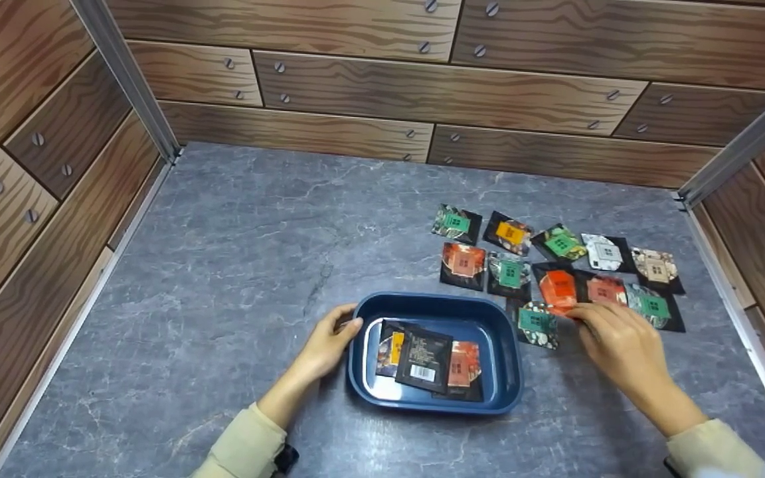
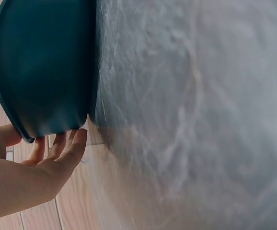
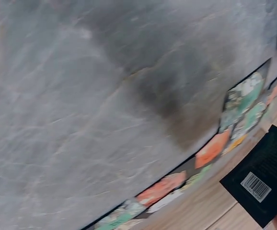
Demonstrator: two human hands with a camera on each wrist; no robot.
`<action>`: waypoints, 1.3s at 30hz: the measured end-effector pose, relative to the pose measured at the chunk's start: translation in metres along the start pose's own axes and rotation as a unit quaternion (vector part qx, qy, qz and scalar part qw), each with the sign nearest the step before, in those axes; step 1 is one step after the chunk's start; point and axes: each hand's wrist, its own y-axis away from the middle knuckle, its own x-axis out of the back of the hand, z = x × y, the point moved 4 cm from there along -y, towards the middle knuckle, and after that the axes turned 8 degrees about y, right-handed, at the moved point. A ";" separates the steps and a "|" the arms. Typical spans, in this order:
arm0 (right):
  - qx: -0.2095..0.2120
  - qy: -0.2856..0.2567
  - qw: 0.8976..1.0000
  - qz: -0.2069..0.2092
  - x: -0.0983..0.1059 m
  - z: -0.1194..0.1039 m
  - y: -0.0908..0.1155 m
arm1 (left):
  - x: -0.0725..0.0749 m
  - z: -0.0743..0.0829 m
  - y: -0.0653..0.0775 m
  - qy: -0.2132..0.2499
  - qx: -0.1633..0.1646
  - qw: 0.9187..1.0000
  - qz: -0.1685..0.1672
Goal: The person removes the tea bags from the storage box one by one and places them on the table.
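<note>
My left hand point(image 1: 323, 345) grips the left end of a blue plastic tub point(image 1: 434, 406), thumb at the rim and fingers against the outer wall. In the left wrist view the fingertips point(image 2: 78, 136) press near the tub's base. My right hand point(image 1: 625, 345) pinches the edge of an orange-red sachet point(image 1: 558, 287), which is raised above the others. Its black back with a barcode point(image 3: 256, 187) shows in the right wrist view, where most of that hand is out of frame. Inside the tub lie a face-down black sachet point(image 1: 424, 355), a red one point(image 1: 465, 365) and a partly covered yellow-labelled one point(image 1: 390, 352).
Several sachets lie in loose rows right of the tub, among them a green-labelled one point(image 1: 537, 324) close beside its wall and a beige one point(image 1: 656, 269) at the far right. Wood-patterned panels point(image 1: 356, 86) enclose the grey marbled tabletop point(image 1: 243, 265) at the back and sides.
</note>
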 end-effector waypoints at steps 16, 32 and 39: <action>0.016 0.017 0.997 -0.071 -0.015 0.024 0.025 | -0.001 0.000 0.000 0.013 -0.008 1.000 -0.009; 0.036 -0.015 0.989 -0.144 -0.030 0.018 0.041 | 0.000 0.000 0.001 0.007 -0.001 1.000 -0.004; 0.034 -0.013 0.988 -0.150 -0.031 0.018 0.042 | 0.000 -0.002 0.000 0.001 -0.001 1.000 -0.004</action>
